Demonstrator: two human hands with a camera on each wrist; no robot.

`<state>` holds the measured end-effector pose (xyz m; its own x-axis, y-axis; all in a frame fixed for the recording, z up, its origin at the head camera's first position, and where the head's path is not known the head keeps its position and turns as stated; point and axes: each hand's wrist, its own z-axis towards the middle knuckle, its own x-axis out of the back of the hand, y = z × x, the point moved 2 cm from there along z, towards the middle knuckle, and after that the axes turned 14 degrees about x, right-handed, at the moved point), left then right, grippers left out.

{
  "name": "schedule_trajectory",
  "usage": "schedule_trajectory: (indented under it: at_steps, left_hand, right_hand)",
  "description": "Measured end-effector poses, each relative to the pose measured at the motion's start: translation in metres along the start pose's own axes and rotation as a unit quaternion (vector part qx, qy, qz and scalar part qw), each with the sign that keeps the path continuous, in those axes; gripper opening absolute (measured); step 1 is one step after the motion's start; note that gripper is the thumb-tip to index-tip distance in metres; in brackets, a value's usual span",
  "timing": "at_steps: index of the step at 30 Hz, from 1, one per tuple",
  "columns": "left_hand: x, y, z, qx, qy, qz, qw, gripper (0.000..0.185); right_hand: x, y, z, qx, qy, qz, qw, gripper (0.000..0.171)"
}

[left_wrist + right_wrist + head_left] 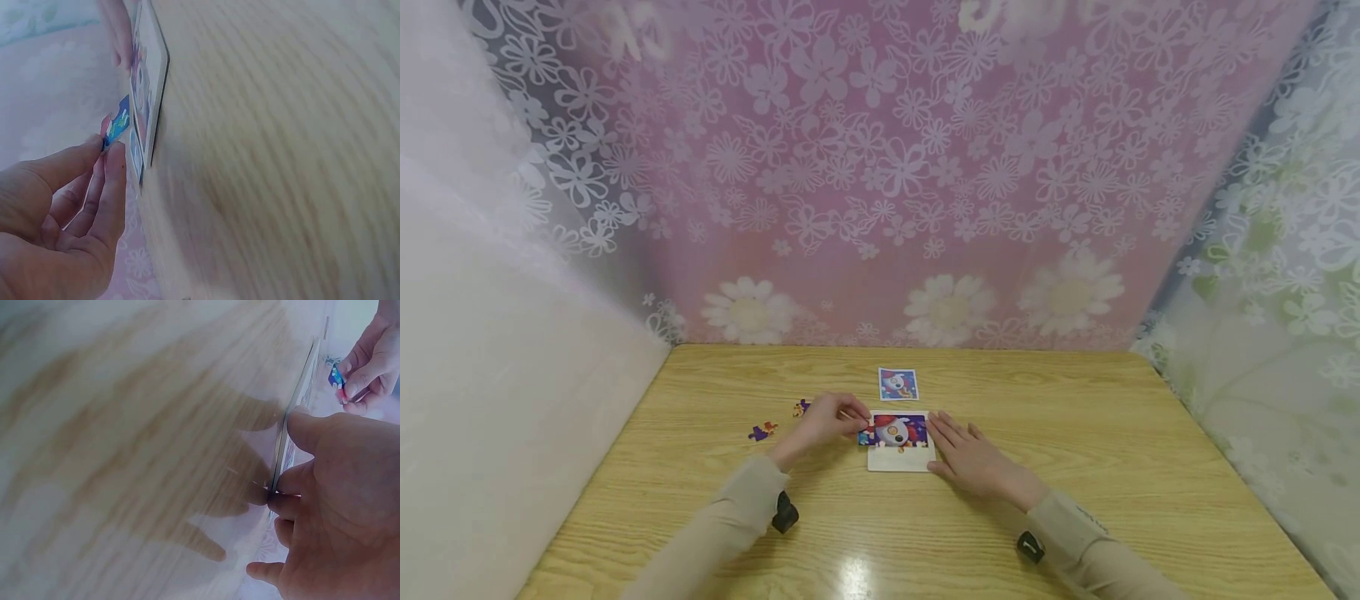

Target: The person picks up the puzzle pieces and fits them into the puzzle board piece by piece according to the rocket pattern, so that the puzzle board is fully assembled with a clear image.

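A white puzzle tray (898, 459) lies on the wooden table (1075, 433), its upper half filled with a colourful picture. My left hand (827, 421) pinches a blue puzzle piece (117, 124) at the tray's left edge (157, 75). That same piece (336, 375) shows between thumb and finger in the right wrist view. My right hand (972, 456) lies flat beside the tray's right edge (294, 419), fingers straight and touching it. A small reference picture card (898, 384) sits behind the tray.
Two loose puzzle pieces (762, 432) (801, 407) lie on the table left of my left hand. Flowered curtains close in the table at the back (880, 208) and on both sides.
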<state>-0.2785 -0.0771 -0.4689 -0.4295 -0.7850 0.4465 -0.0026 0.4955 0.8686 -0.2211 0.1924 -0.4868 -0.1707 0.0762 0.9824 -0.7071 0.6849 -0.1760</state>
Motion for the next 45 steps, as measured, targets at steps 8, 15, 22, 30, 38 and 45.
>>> schedule_trajectory:
  at_steps: [8,15,22,30,38,45]
  left_hand:
    - [-0.017,0.004,0.000,0.001,-0.025,0.022,0.9995,0.012]
    - [-0.025,0.004,0.002,-0.015,-0.032,0.068,0.9971,0.012]
    - [-0.030,0.001,0.006,-0.032,-0.033,0.105,0.9934,0.011]
    - [-0.033,0.006,0.006,-0.016,-0.014,0.155,0.9877,0.010]
    - [-0.033,0.009,0.005,-0.017,0.006,0.167,0.9859,0.013]
    - [-0.032,0.013,0.002,-0.011,0.016,0.183,0.9829,0.010]
  right_hand:
    - [-0.001,0.000,0.000,0.000,0.000,0.003,1.000,0.067]
    - [-0.003,0.002,0.000,0.010,0.014,0.010,1.000,0.066]
    - [-0.007,0.006,0.000,0.015,0.020,-0.001,1.000,0.068]
    - [-0.005,0.004,0.000,0.021,0.024,0.010,0.999,0.067]
    - [-0.004,0.003,0.001,0.007,0.009,0.005,1.000,0.068]
    - [-0.003,0.003,0.001,-0.002,0.000,0.003,1.000,0.067]
